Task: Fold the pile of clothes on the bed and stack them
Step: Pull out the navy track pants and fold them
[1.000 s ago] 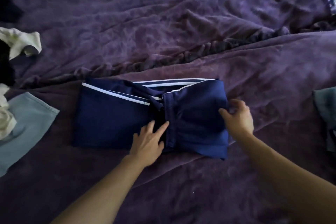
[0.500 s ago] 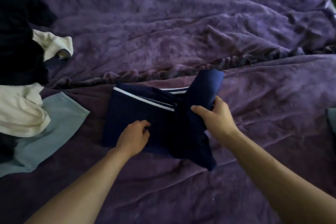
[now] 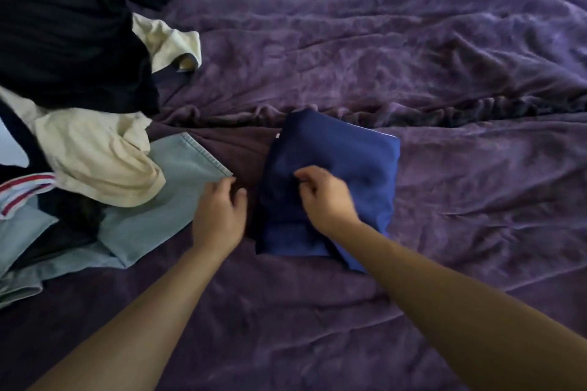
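A navy blue garment lies folded into a compact rectangle on the purple blanket, in the middle of the view. My right hand rests on its top layer with fingers curled down, pinching the fabric near the left side. My left hand hovers just left of the garment over the blanket, fingers loosely bent, holding nothing. At the left sits the unfolded pile: a black garment, a cream one and light blue jeans.
A red-and-white striped band pokes out of the pile at the far left. The blanket has a ruffled seam running across behind the navy garment. Wrinkled blanket stretches to the right and toward me.
My right hand has carried the garment's right half over to the left, closing the fold. My left hand has slid off the garment to its left side. The view has turned left toward the pile.
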Demonstrator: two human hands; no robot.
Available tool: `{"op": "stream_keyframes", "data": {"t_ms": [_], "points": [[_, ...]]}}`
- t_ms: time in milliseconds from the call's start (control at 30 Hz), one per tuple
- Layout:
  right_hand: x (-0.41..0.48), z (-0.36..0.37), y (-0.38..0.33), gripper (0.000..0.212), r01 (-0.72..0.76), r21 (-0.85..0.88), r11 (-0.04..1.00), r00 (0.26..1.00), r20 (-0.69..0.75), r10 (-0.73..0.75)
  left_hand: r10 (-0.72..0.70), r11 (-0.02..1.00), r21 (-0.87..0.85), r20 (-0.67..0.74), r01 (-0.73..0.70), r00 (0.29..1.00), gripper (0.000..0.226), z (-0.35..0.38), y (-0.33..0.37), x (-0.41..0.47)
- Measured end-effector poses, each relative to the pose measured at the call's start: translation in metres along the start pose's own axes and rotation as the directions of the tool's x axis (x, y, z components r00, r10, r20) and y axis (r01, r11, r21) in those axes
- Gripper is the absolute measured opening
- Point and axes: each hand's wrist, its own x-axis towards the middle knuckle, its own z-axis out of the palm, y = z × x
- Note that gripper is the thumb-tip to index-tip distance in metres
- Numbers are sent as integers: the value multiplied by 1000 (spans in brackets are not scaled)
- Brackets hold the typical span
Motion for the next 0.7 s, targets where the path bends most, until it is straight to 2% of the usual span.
{"op": "stream_keyframes", "data": {"t_ms": [67,100,133,200,267,367,467,600,700], "points": [[-15,-21,22,31,49,-122,991,950,-300,-84,130,991,24,-31,-130,991,42,15,22,0],[-20,-31,36,34,16,-190,982,926,-367,-86,165,985,56,-30,-163,986,46,24,32,1],[-24,-40,49,40,-70,-236,969,924,-381,-26,170,982,90,-16,-168,985,51,34,41,2],[-27,-48,72,57,-313,-262,913,918,-329,220,137,980,142,42,-141,990,59,55,50,7],[-24,-41,86,66,-439,-235,867,887,-268,376,125,975,174,87,-138,988,62,76,47,12],[-17,-11,93,70,-445,-135,885,879,-255,403,181,951,244,69,-192,981,62,96,29,15],[-13,9,97,72,-455,-125,882,860,-320,398,266,918,297,33,-264,963,61,102,21,18],[-19,-3,102,69,-471,-125,873,846,-343,407,242,952,179,47,-247,969,58,88,27,18],[-35,-25,102,61,-466,-142,873,849,-350,396,246,951,174,72,-255,967,51,72,40,3]]}}
